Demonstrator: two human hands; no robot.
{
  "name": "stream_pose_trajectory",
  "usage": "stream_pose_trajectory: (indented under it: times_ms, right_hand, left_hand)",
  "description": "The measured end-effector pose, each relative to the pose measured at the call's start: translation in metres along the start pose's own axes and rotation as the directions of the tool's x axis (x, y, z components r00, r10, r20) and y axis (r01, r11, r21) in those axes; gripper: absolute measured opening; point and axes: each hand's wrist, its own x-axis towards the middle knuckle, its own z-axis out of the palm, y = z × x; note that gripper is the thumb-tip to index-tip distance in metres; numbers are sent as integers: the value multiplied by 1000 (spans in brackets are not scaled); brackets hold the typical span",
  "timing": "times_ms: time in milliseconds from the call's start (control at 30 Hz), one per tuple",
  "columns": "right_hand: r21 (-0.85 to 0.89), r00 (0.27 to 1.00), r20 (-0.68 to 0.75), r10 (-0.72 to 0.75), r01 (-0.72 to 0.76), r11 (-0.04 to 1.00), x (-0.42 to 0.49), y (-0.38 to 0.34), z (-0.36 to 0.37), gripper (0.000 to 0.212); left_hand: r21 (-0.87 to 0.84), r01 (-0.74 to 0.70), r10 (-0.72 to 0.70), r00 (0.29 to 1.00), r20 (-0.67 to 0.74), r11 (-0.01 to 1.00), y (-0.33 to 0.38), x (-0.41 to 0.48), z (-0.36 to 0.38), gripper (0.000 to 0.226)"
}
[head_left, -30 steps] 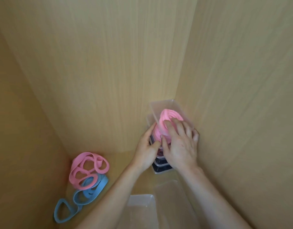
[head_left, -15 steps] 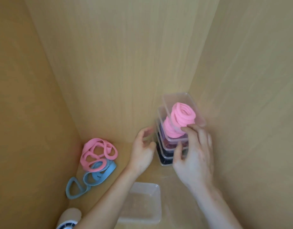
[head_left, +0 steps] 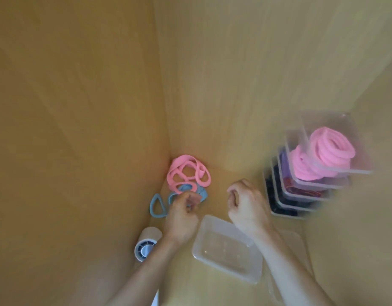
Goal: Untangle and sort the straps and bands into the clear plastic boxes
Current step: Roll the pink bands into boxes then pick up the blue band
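Head cam: left hand (head_left: 181, 212) curls onto blue rubber bands (head_left: 201, 192), grip unclear; right hand (head_left: 245, 203) loose, holding nothing; clear plastic box (head_left: 226, 248) between wrists.

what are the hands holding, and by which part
Right hand holds nothing. Left hand has its fingers curled at the near edge of the blue bands; a grip cannot be told.

pink/blue bands (head_left: 180, 161) tangled, corner; boxes (head_left: 309, 187) stacked rt
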Motion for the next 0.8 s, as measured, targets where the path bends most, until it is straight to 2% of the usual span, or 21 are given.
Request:
stream_pose_trajectory:
  times_ms: [100,233,367,433,500,633,800]
  right_hand:
    - [-10,988,158,2,0,1000,21,-2,23,14]
    - [-19,923,382,-44,55,998,52,-9,44,38]
    - [-28,875,484,-15,32,999,82,-9,63,45]
    - [-76,851,526,20,24,997,93,-8,72,43]
    - [-110,827,557,77,-19,994,100,-3,82,41]
    - [-3,780,619,90,-112,994,101,2,87,34]
    - [55,754,651,94,-170,984,91,8,98,40]
  left_hand:
    - [39,50,-48,997,-61,998,-5,8,-15,41]
    - [102,34,-25,995,-91,994,-6,19,-22,33]
    - [241,-17,41,994,-98,970,-6,25,-25,35]
    - [343,-69,94,994,-57,937,-4,31,-25,36]
    - [430,-107,99,994,42,897,2,38,-23,44]
    - [552,-100,-10,981,192,828,12,49,-13,39]
    - [648,-93,-77,970,229,756,6,55,-7,40]
